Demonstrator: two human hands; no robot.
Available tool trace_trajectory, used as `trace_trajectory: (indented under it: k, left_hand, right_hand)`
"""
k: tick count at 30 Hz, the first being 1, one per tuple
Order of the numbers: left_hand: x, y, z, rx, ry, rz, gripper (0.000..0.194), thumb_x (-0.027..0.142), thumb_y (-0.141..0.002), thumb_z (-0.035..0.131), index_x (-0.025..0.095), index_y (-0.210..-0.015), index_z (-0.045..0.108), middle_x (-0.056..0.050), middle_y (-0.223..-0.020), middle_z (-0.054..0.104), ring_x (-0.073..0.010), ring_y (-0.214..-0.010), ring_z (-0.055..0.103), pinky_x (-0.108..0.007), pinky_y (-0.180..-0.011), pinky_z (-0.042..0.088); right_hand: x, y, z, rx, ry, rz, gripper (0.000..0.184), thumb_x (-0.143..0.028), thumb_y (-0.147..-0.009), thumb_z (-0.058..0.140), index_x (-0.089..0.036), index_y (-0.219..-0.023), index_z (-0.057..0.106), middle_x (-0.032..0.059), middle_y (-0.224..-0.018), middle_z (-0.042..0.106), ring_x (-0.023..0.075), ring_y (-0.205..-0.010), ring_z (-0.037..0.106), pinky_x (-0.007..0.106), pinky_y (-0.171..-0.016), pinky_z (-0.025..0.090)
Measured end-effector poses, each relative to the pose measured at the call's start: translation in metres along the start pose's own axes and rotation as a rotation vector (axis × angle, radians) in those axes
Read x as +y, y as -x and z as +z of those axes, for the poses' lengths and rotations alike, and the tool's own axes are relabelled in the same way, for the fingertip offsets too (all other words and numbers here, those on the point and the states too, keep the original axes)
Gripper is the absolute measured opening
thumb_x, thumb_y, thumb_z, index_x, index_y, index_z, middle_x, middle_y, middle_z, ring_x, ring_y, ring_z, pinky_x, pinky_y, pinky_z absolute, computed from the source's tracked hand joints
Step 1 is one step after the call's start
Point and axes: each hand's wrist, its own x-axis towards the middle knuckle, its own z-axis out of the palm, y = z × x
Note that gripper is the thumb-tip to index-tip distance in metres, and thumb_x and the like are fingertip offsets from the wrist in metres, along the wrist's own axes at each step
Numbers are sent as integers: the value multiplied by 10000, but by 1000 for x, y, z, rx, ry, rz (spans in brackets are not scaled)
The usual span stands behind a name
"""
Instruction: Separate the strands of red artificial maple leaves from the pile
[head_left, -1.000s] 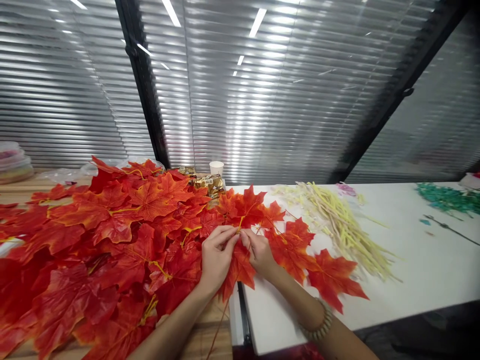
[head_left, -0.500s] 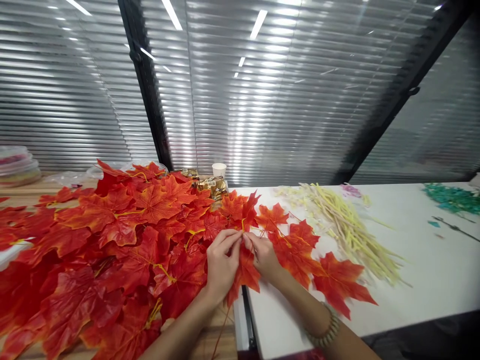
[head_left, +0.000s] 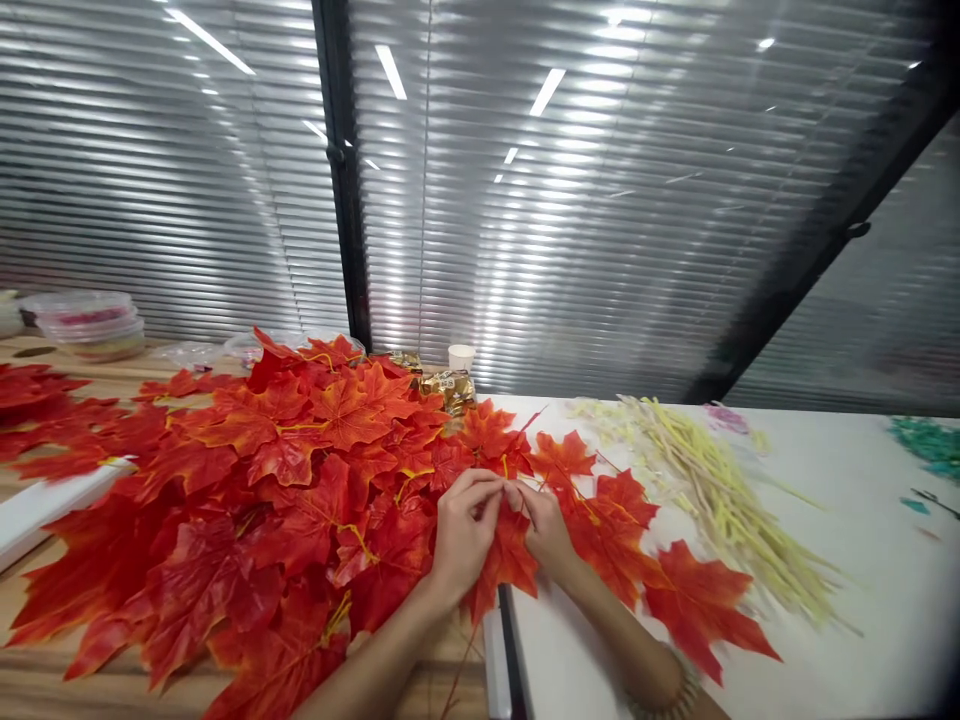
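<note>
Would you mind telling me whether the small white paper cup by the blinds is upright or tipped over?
Upright: the small white paper cup stands on its base with its rim facing up, behind the gold foil wrappers.

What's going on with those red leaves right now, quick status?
Left hand and right hand together, fingers pinching a red leaf stem. Leaf pile spread at left. Pale yellow stems lie right, apart from the hands.
</note>
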Motion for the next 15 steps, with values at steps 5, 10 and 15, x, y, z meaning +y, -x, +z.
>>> trace_trajectory:
  k: [5, 10, 15]
  left_hand:
    - [-5, -2, -5, 36, 70, -62, 164, 101, -804, 553, 150, -808, 710, -74, -856, 662, -182, -791, 651, -262, -678, 522]
    - [-6, -4, -7, 33, 159, -92, 99, 138, -779, 615, 161, -789, 711, -61, -851, 661, -181, -798, 646, -259, -701, 515]
    - [-10, -8, -2, 55, 258, -162, 70, 174, -756, 655, 163, -802, 707, -56, -884, 654, -178, -823, 648, -264, -749, 514]
  right_hand:
    - [-2, -4, 3, -83, -61, 39, 340, -327, -944, 480, -161, -648, 495, -49, -584, 473, 91, -520, 459, 216, -518, 375]
    - [-2, -2, 7, -90, -97, 63, 227, -236, -906, 395, -188, -709, 497, -1, -661, 566, 135, -596, 518, 246, -572, 414]
    - [-2, -1, 8, -71, -123, 79, 202, -252, -920, 356, -196, -777, 486, 11, -732, 588, 148, -644, 539, 240, -596, 429]
